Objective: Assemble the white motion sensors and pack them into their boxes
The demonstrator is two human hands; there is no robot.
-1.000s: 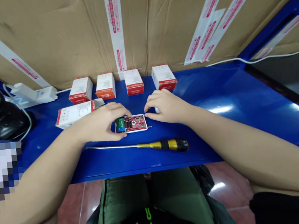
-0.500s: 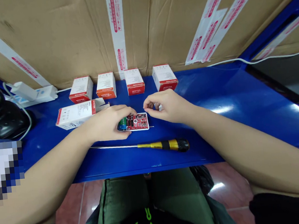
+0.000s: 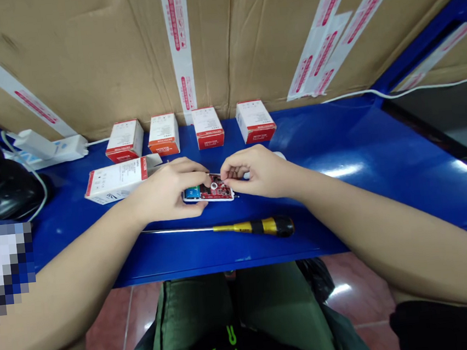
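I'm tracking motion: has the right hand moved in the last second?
Yes: against the rightmost box, the right hand moved slightly towards the screwdriver.

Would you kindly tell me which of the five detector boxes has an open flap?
The detector box nearest the left hand, lying in front: a white flap juts from its right end, while the four boxes behind show none.

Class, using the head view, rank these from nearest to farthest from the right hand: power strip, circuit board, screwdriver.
1. Circuit board, left, close by the right hand.
2. Screwdriver, nearer the person.
3. Power strip, far left.
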